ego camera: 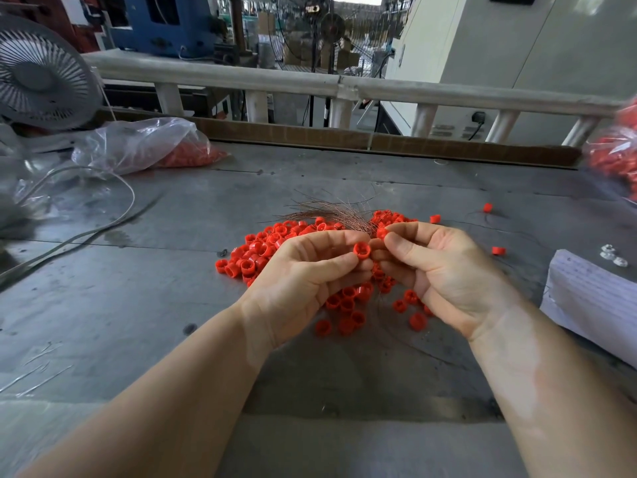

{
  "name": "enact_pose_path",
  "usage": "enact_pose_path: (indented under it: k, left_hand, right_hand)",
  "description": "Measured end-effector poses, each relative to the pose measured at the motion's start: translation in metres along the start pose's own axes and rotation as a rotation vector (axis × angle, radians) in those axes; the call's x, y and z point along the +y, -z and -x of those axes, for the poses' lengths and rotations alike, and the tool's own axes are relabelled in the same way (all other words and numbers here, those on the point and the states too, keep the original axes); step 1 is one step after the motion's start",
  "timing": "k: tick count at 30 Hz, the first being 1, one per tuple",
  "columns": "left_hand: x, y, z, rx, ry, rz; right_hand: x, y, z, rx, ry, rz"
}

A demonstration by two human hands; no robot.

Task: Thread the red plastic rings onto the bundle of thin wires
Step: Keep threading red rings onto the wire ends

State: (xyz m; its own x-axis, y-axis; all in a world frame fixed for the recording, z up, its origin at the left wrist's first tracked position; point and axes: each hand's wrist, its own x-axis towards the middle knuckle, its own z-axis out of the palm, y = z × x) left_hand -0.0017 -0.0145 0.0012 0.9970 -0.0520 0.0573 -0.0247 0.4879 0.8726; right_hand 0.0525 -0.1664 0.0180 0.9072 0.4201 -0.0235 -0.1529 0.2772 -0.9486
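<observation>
Left hand (310, 270) fingers pinch red ring (362, 250) | right hand (437, 267) fingers pinch wire bundle (331, 212), another ring (382, 232)

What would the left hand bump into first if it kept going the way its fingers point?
Probably the right hand: the left hand, pinching a red ring, points right at its fingertips, nearly touching already. Depth is hard to judge.

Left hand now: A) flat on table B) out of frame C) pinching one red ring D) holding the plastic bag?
C: the left hand pinches a red ring between thumb and fingers, above the ring pile, next to the right hand at the wires.
</observation>
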Motion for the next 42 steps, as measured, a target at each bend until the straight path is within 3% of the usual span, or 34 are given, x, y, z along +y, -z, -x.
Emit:
enact_pose_path:
  k: [15, 42]
  left_hand:
    - [-0.0007, 0.0015, -0.0006, -0.011, -0.004, -0.007]
    - [0.0004, 0.0004, -0.0004, 0.029, -0.06, -0.022]
  right_hand:
    - [-0.0013, 0.0, 0.0004, -0.038, -0.027, -0.041]
    - [-0.0019, -0.0046, 0.003, -0.037, 0.09, 0.041]
